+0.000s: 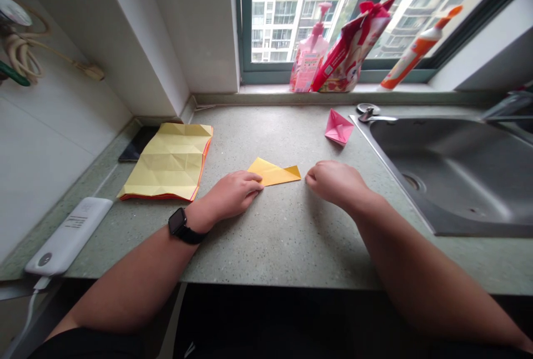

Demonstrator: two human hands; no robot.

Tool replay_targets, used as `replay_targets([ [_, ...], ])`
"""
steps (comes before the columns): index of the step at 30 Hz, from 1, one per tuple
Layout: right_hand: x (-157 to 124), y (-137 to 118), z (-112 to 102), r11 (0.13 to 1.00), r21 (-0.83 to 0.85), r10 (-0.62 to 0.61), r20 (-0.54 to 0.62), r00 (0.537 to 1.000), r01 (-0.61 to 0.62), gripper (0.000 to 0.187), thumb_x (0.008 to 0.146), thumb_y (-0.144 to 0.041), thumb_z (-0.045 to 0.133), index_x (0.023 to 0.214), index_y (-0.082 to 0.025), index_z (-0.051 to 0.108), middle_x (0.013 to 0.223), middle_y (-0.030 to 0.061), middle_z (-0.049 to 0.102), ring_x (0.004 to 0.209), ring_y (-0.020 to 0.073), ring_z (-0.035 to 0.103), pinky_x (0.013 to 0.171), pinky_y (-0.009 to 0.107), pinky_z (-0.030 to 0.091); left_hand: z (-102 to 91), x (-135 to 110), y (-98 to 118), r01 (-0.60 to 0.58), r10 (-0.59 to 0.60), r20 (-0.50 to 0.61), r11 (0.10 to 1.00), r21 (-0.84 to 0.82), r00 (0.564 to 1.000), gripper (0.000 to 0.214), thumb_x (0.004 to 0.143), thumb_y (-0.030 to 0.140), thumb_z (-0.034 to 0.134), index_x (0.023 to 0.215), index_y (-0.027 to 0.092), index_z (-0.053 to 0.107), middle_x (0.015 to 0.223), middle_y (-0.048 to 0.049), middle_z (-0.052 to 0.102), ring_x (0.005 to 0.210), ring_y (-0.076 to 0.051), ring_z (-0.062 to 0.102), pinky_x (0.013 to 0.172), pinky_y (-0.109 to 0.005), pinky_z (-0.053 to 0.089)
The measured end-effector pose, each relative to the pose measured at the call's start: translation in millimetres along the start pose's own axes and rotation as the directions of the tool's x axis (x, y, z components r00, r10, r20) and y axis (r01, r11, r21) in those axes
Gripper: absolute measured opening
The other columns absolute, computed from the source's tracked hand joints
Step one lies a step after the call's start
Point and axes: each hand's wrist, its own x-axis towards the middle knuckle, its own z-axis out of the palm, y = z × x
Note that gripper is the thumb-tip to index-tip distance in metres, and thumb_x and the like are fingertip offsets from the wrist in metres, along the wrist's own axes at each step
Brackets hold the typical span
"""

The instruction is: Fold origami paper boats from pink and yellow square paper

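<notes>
Folded yellow paper (275,172): lies flat on the tabletop (283,226), centre of the frame, between the two hands; shape is a long triangle-like wedge with a small folded tip at its right end. Flat placement lets the hard surface back the creases.

Left hand (234,193): centre-left of frame, palm down, fingers curled, fingertips (255,180) pressing on the left edge of the yellow paper; judged to pin the piece so it does not slide. Wrist low, forearm entering from lower left; black watch (180,224) on the wrist.

Right hand (335,181): just right of the paper's tip, loosely curled, knuckles up, resting on the tabletop; holds nothing that I can see; whether a fingertip touches the paper tip, cannot tell. Forearm enters from lower right.

Pink folded piece (338,127): above and right of the yellow paper, well apart, near the sink edge; set aside.

Creased sheet stack (170,161): left of centre, pale yellow on top with orange edges showing below; opened flat, many crease lines.

Phone (136,145): dark, partly under the stack's upper left corner.

Power bank (69,236): white, lower left, cable attached.

Sink (453,170): right side, steel.

Window sill: pink pump bottle (308,59), red pouch (352,48), orange-capped bottle (418,49), upper centre to upper right.
</notes>
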Motion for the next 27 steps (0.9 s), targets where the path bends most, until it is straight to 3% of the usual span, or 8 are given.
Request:
replay_targets([
  [3, 0.1, -8.1, 7.8, 0.994, 0.078, -0.052, -0.255, 0.966, 0.074, 0.035, 0.106, -0.028, 0.054, 0.096, -0.023, 0.087, 0.11, 0.0105, 0.081, 0.09, 0.0244, 0.071, 0.067, 0.034, 0.043, 0.1, 0.3, -0.5, -0.009, 0.009, -0.003, 1.0, -0.008, 1.0, 0.028, 0.109, 0.016, 0.059, 0.123, 0.023, 0.083, 0.14, -0.0088, 0.078, 0.125, -0.027, 0.074, 0.108, -0.044, 0.06],
  [6, 0.8, -19.3, 22.9, 0.921, 0.149, -0.271, -0.422, 0.865, 0.361, 0.03, 0.107, -0.025, 0.059, 0.117, -0.025, 0.087, 0.116, 0.0093, 0.081, 0.1, 0.0246, 0.072, 0.082, 0.036, 0.052, 1.3, 0.4, -1.2, -0.016, 0.016, -0.003, 1.0, 0.007, 1.0, 0.029, 0.11, 0.019, 0.059, 0.126, 0.024, 0.082, 0.141, -0.009, 0.077, 0.125, -0.028, 0.073, 0.11, -0.045, 0.059],
  [9, 4.7, -28.0, 39.6, 0.825, 0.151, -0.457, -0.391, 0.799, 0.545, 0.026, 0.103, -0.02, 0.068, 0.12, -0.028, 0.086, 0.118, 0.0089, 0.08, 0.104, 0.0251, 0.072, 0.093, 0.039, 0.056, 4.1, 0.8, -2.1, -0.025, 0.025, 0.007, 0.999, 0.044, 1.0, 0.031, 0.111, 0.021, 0.059, 0.133, 0.026, 0.08, 0.139, -0.0093, 0.076, 0.123, -0.028, 0.073, 0.11, -0.046, 0.058],
  [17, 12.4, -28.7, 50.9, 0.798, 0.135, -0.527, -0.317, 0.788, 0.588, 0.028, 0.107, -0.025, 0.068, 0.127, -0.034, 0.086, 0.122, 0.0087, 0.079, 0.106, 0.0269, 0.071, 0.098, 0.045, 0.058, 6.8, 3.1, -1.5, -0.014, 0.011, 0.023, 0.993, 0.115, 1.0, 0.029, 0.11, 0.02, 0.062, 0.131, 0.026, 0.081, 0.139, -0.0093, 0.077, 0.123, -0.028, 0.072, 0.115, -0.05, 0.054],
  [23, 9.0, -30.6, 49.7, 0.807, 0.113, -0.528, -0.302, 0.794, 0.58, 0.027, 0.108, -0.028, 0.067, 0.126, -0.035, 0.086, 0.122, 0.0089, 0.078, 0.102, 0.0262, 0.069, 0.095, 0.044, 0.057, -9.4, -4.1, 5.4, 0.131, -0.144, 0.07, 0.977, 0.168, 0.987, 0.025, 0.109, 0.024, 0.064, 0.119, 0.028, 0.087, 0.139, -0.0088, 0.077, 0.131, -0.031, 0.069, 0.13, -0.065, 0.037],
  [27, 8.4, -31.8, 49.0, 0.818, 0.108, -0.517, -0.293, 0.804, 0.565, 0.025, 0.107, -0.028, 0.068, 0.123, -0.035, 0.087, 0.123, 0.0089, 0.077, 0.102, 0.0259, 0.068, 0.093, 0.042, 0.056, -26.0, -14.6, 12.4, 0.274, -0.307, 0.12, 0.933, 0.233, 0.944, 0.024, 0.105, 0.023, 0.067, 0.11, 0.031, 0.09, 0.154, -0.0106, 0.069, 0.146, -0.037, 0.06, 0.131, -0.071, 0.031],
])
